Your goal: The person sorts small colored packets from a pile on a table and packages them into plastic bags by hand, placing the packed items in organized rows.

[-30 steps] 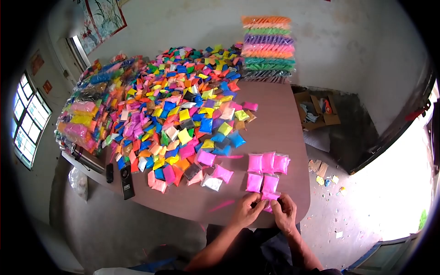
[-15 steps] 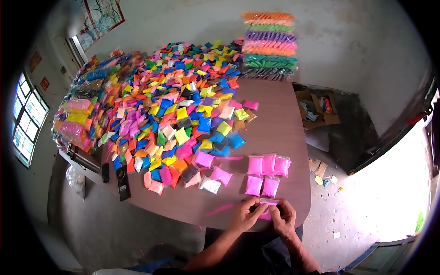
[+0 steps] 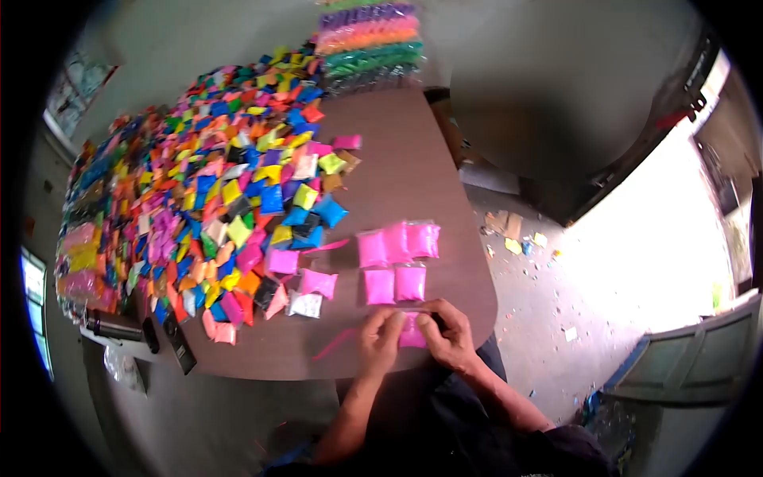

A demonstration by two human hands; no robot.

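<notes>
Near the table's front edge, a small clear packet of bright pink filling [image 3: 412,334] is pinched between both hands. My left hand [image 3: 380,342] grips its left side with thumb and fingers. Closed on the right upper edge is my right hand [image 3: 448,335]. Just beyond the hands lie two rows of similar pink packets [image 3: 410,283], three in the far row and two in the near one. A loose pink strip [image 3: 335,343] rests left of my left hand, and another pink strip [image 3: 326,246] lies farther back.
A large heap of multicoloured packets [image 3: 238,175] covers the table's left side. Bundled coloured bags [image 3: 369,48] are stacked at the back. A dark phone-like object [image 3: 179,346] and a dark cylinder [image 3: 115,326] sit at the left edge. Scraps [image 3: 513,245] litter the floor at right.
The view has swung to the right, so the table appears farther left. Both hands still hold the pink packet, with the thumbs now farther apart along its upper edge.
</notes>
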